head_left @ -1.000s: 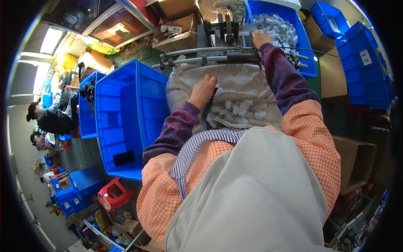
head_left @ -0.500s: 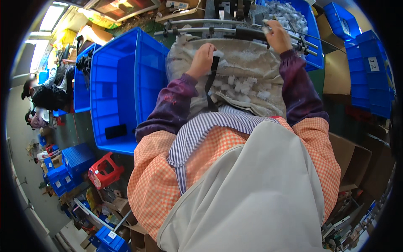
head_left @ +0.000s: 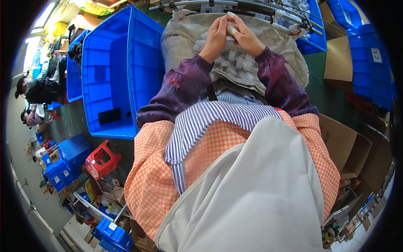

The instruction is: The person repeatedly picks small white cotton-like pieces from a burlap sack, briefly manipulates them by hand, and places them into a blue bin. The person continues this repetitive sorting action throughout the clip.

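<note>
Dark green floor [head_left: 327, 90]. Big blue bin [head_left: 121, 71] left, more blue bins [head_left: 369, 63] stacked far right. Cardboard boxes [head_left: 344, 143] right. Red stool [head_left: 100, 159] near left. Bright window light [head_left: 42, 19] far left.

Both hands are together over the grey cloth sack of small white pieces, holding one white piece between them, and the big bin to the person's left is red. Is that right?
Not quite. The head view shows the big bin on the person's left is blue, not red. The rest holds: the left hand and right hand meet over the grey cloth sack of small white pieces, holding one white piece between them.
</note>
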Motion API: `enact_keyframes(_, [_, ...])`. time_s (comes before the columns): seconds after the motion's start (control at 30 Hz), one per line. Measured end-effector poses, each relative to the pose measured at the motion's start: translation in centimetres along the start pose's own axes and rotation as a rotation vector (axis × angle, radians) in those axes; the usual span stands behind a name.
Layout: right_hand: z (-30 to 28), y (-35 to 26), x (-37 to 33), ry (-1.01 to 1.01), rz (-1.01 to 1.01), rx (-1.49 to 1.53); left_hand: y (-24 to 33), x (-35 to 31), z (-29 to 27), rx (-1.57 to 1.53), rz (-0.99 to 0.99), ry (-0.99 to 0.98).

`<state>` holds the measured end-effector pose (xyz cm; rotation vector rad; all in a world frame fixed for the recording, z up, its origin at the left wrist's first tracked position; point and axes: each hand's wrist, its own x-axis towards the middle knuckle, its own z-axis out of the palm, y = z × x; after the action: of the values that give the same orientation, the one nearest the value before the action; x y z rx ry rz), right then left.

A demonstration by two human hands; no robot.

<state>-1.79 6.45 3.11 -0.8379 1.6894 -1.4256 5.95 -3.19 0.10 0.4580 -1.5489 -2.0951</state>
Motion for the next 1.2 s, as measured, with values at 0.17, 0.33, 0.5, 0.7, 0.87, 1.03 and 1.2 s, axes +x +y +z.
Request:
enact_keyframes(0.17, [-5.4,5.8,-1.2,0.278,-0.212,-0.579,-0.8,-1.7,-4.3,1.014,0.087,-0.243])
enact_keyframes(0.33, [-8.7,10.4,-6.0,0.250,0.086,-0.992,-3.3,-4.3,-7.5,1.593,0.148,-0.491])
enact_keyframes(0.5, [-6.6,10.7,-9.5,0.271,0.334,-1.153,-2.7,-4.1,-5.2,1.594,0.199,-0.724])
enact_keyframes(0.7, [-3.7,11.3,-9.1,0.021,0.322,-1.160,-6.1,-3.2,-3.6,1.646,0.091,-0.916])
enact_keyframes(0.87, [-0.8,10.9,-7.3,-0.088,0.453,-1.284,-9.4,-3.4,-3.1,1.528,0.047,-0.939])
enact_keyframes(1.03, [0.1,13.7,-6.0,-0.029,0.430,-1.303,-11.2,-2.9,-3.2,1.483,-0.104,-0.953])
enact_keyframes(1.2, [-1.7,12.7,-6.1,-0.013,0.389,-1.276,-9.0,-3.6,-2.9,1.435,0.007,-0.778])
